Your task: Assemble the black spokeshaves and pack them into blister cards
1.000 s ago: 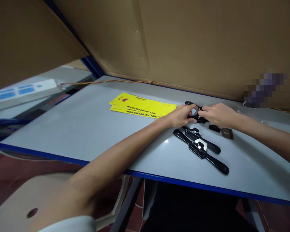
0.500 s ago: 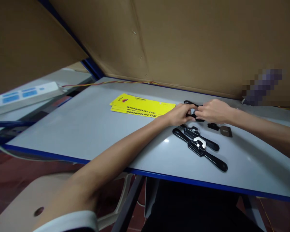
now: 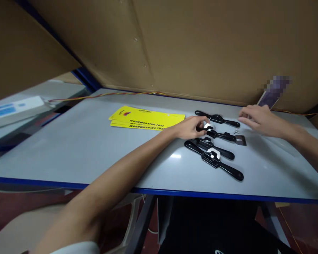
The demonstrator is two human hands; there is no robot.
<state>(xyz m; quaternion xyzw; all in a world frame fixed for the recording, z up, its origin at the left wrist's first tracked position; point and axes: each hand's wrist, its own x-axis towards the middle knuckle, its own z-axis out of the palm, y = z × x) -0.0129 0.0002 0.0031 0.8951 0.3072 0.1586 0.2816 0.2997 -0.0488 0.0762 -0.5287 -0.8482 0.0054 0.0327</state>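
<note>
My left hand [image 3: 192, 127] has its thumb and fingers closed on the left part of a black spokeshave [image 3: 224, 136], which carries a pale metal plate at its middle. To the right, my right hand [image 3: 261, 120] is over the table with loosely bent fingers, and nothing shows in them. Between the hands, farther back, lies another spokeshave [image 3: 217, 118] without a pale plate. Small silvery screws [image 3: 236, 131] and a dark flat blade [image 3: 241, 140] are near my right hand. Closer to me lie a partly covered spokeshave [image 3: 222, 152] and a front spokeshave [image 3: 229, 170] with a pale plate.
Yellow printed cards [image 3: 148, 118] are stacked left of my left hand. A partly pixelated object [image 3: 272, 91] leans at the back right against the brown board [image 3: 188, 53]. A cable [image 3: 122, 93] runs along the back edge, and a power strip [image 3: 16, 111] is at far left.
My right hand has drawn away to the right from my left hand, uncovering the back spokeshave and the screws. My left hand stays at its spokeshave. The camera view has shifted slightly.
</note>
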